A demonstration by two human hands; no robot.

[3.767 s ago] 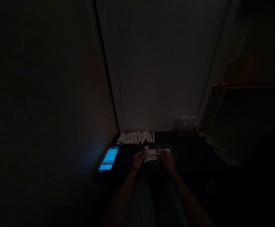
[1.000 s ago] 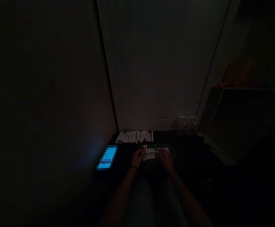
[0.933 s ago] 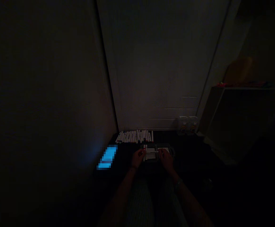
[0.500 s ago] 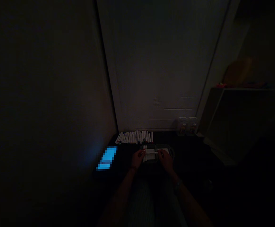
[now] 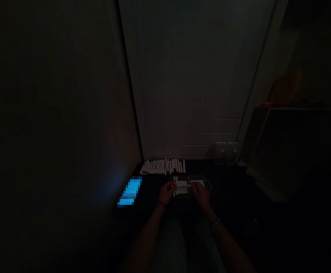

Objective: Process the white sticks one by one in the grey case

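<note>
Head view, and it's dim: left hand (image 5: 168, 190) and right hand (image 5: 201, 193), apart, each pinch an end of one marker (image 5: 185, 186), level above the open case (image 5: 183, 196). Two markers (image 5: 176, 190) lie at the case's nine o'clock; a marker row (image 5: 163, 167) sits at eleven. Positioning looks like the step; the next move calls for an even, steady grip.

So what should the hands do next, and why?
Probably turn the held marker to line up with the two markers in the open case: the left hand and right hand hold it crosswise, while those two point forward.
</note>
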